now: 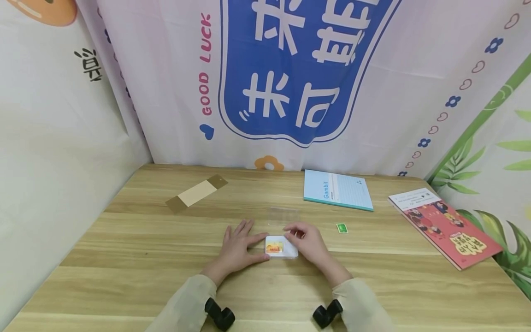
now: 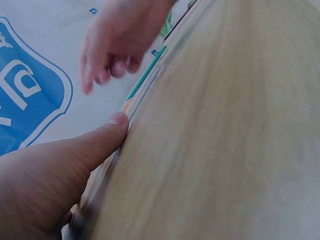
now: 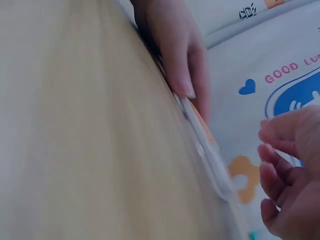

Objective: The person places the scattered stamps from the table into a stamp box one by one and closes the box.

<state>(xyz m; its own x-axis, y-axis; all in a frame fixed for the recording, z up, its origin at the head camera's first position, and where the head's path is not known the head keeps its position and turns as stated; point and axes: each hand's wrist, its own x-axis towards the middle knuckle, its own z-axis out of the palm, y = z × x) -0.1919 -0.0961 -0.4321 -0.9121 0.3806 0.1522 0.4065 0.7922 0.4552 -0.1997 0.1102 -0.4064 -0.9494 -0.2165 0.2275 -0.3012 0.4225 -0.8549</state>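
A small, flat, white rectangular thing with rounded corners lies on the table, a yellow-orange picture on its left part. My left hand is spread on the tabletop, its thumb and index fingertip touching the left edge of the white thing. Over its upper right corner hovers my right hand, fingers loosely bent. In the right wrist view, the right fingers stand apart from the white thing, and nothing shows between them. A small green picture piece lies to the right.
A faint clear plastic sheet lies just behind the white thing. Farther back are a brown and beige strip at left and a blue notebook. A red booklet lies at the right edge. Printed cloth hangs behind the table.
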